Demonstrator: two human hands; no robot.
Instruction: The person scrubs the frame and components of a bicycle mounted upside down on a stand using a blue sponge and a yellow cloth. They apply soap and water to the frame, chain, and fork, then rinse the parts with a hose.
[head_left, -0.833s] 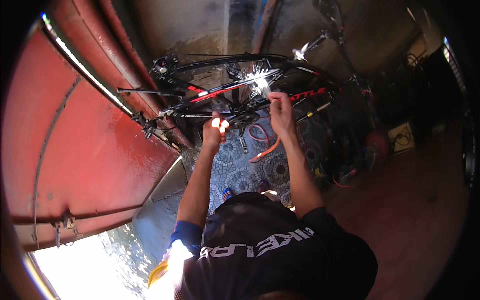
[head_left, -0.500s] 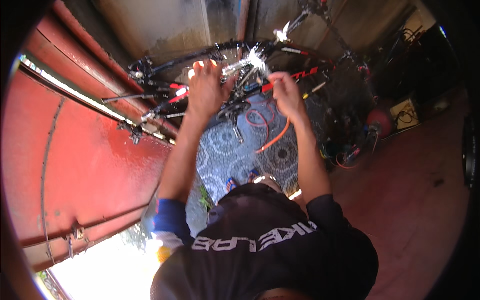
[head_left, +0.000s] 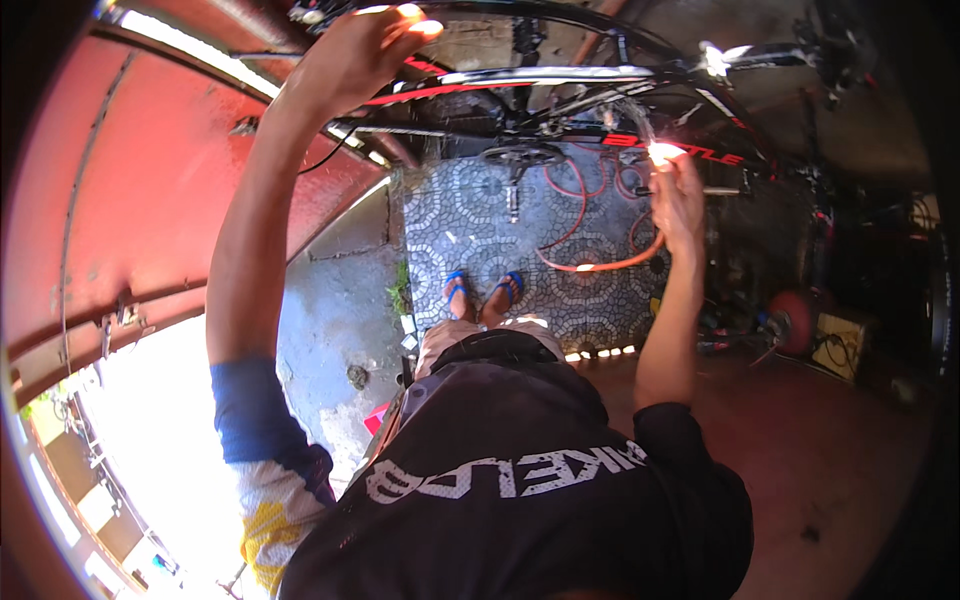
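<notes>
A black, red and white bicycle frame (head_left: 560,74) without visible wheels spans the top of the view. My left hand (head_left: 350,58) is over its left part, fingers apart and slightly bent, the tips washed out by sunlight. Whether they touch the tube I cannot tell. My right hand (head_left: 680,208) is closed on the end of an orange hose (head_left: 618,265), in front of the lettered lower tube. A spray of water (head_left: 642,122) rises from the hose end toward the frame. The chainring (head_left: 522,155) hangs below the tubes, its crank arm (head_left: 514,200) pointing down.
Patterned paving (head_left: 470,225) lies under my feet in blue sandals (head_left: 510,286). At the left stands a red metal gate (head_left: 150,200). To the right are a round red object (head_left: 793,320) and a box (head_left: 842,345) with a cable on it.
My left hand has moved left and up along the bicycle. My right hand has shifted right, still holding the hose. The view has shifted, showing more of the paving and my feet.
</notes>
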